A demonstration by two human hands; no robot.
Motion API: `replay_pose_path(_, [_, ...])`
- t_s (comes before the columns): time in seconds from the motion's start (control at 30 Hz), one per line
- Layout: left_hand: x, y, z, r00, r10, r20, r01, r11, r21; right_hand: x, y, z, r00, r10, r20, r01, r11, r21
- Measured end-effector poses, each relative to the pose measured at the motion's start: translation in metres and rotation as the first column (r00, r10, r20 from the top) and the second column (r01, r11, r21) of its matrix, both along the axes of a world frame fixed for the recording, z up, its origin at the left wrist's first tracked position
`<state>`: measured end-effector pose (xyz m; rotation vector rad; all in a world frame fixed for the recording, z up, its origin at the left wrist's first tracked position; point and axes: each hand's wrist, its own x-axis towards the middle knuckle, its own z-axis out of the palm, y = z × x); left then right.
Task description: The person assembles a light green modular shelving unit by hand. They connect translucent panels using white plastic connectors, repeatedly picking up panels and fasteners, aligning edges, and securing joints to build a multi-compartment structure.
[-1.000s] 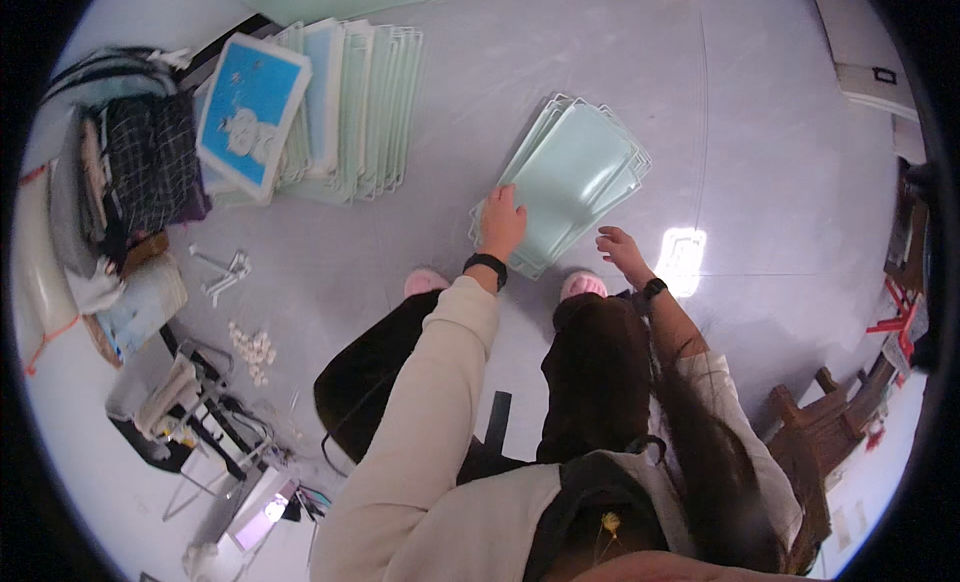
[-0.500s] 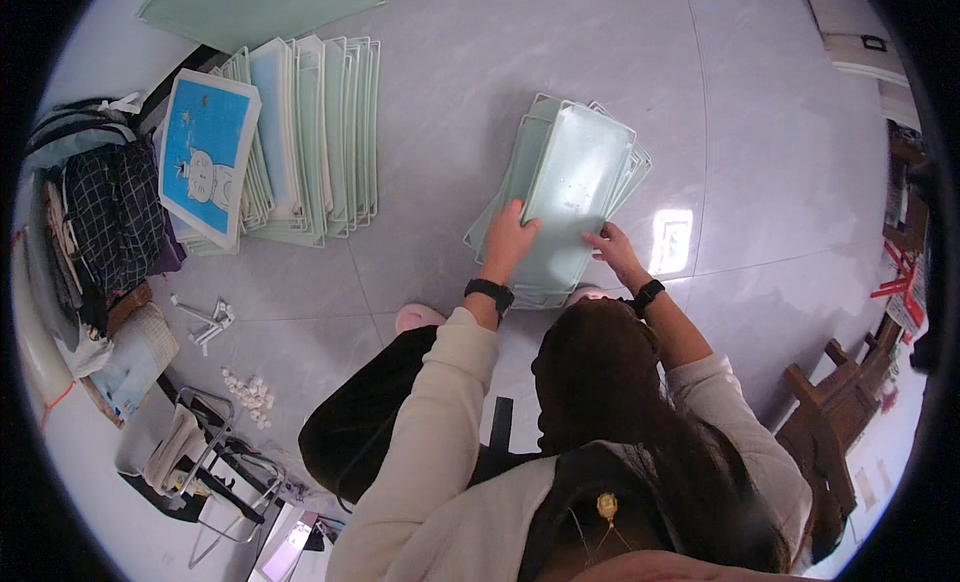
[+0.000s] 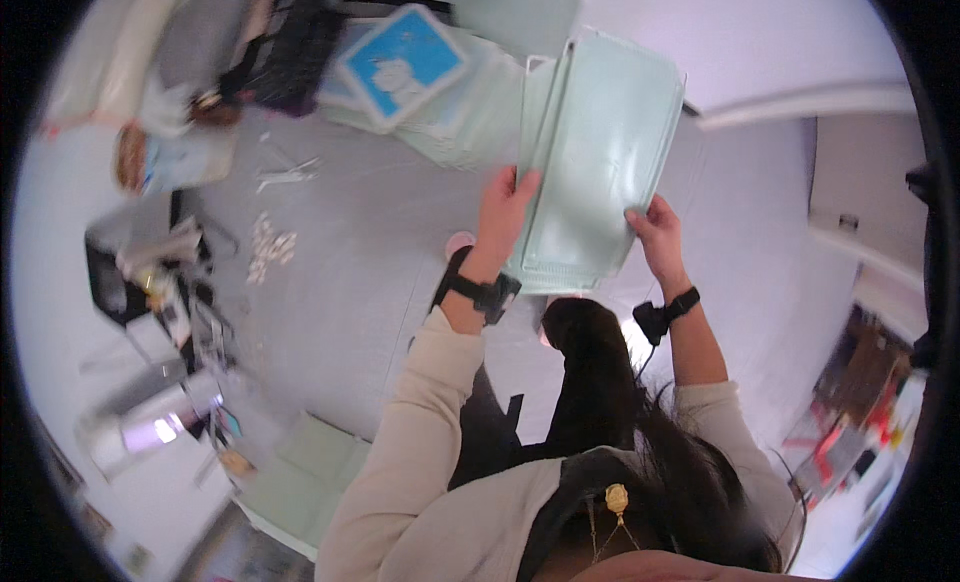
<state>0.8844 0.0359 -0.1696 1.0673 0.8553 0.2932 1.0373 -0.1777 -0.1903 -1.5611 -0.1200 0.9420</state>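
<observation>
A stack of pale green rectangular panels with thin rims is between my two hands, the sheets slightly fanned at the left. My left hand is closed on the stack's near left edge, thumb toward the upper face. My right hand pinches the right edge near its lower corner, thumb on top. The stack appears raised from the floor, though its underside is hidden. Beyond my left hand, a blue panel with a cat picture lies on more pale green panels.
White plastic connectors lie scattered on the grey tiled floor at left, near a small white frame-like part. A folding chair stands at the far left. Pale green panels are at lower left.
The view has swung round, shifting the floor panels upward and to the right. The stack, with both hands gripping its sides, appears larger and lifted; my right hand was only touching it before.
</observation>
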Motion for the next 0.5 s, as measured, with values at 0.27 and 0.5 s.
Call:
replay_pose_path(0.27, [-0.278, -0.102, 0.218, 0.888, 0.460, 0.027, -0.458, 0.873, 0.166, -0.168, 0.023, 0.210, 0.823, 0.533, -0.195, -0.466, 0.831, 0.304])
replay_pose_path(0.5, [-0.508, -0.358, 0.309, 0.313, 0.947, -0.065, -0.901, 0.318, 0.296, -0.328, 0.004, 0.293, 0.400, 0.916, 0.036, -0.905, 0.388, 0.177])
